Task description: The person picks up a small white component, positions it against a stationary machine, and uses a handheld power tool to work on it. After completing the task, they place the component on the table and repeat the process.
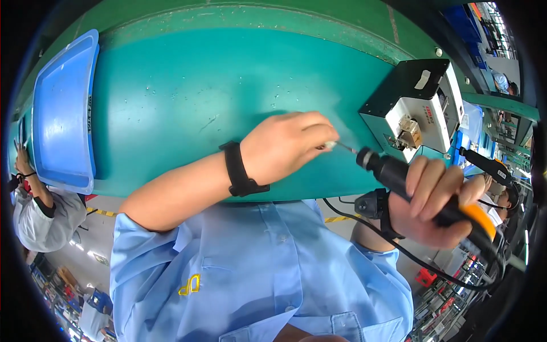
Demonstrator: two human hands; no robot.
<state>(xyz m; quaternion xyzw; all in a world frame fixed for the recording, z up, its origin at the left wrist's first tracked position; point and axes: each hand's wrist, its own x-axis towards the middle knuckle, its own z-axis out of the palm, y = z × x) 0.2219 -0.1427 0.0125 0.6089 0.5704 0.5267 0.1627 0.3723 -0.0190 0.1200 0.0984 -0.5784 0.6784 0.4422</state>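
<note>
Over the green surface [188, 80], toward its near edge and right of the middle, the left hand [290, 139] is pinching a small pale piece [329, 146] between thumb and fingers, which are mostly hiding it. The right hand [436, 188] is wrapping its fingers around a black and orange electric screwdriver [393, 175], whose thin bit is pointing left at the piece; whether the tip is touching, I cannot tell. A black cable [421, 263] is looping beyond the near edge. A black and white machine [393, 85] is standing by the right edge; a blue tray [62, 125] is lying along the left edge.
</note>
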